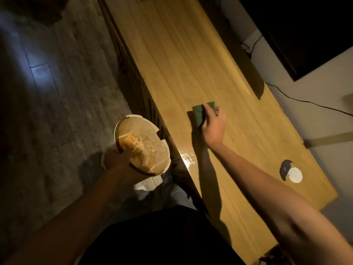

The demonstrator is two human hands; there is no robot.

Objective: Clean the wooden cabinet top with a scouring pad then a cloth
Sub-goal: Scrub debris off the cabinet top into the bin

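Observation:
The long wooden cabinet top [172, 60] runs from the far left to the near right. A green scouring pad [198, 113] lies flat on it near the middle, and my right hand [213, 125] presses down on the pad with its fingers spread over it. A wet, shiny patch [188, 156] shows on the cabinet's front edge close to me. My left hand [116, 157] grips the rim of a pale bucket [122, 123] held beside the cabinet, over the floor. Inside the bucket sits cloudy water with a yellowish cloth [136, 148].
A small white round lid with a dark object beside it [292, 174] lies on the cabinet's right end. A dark screen [305, 35] hangs on the wall behind, with black cables [298, 99] trailing below it. Tiled floor [57, 92] lies to the left.

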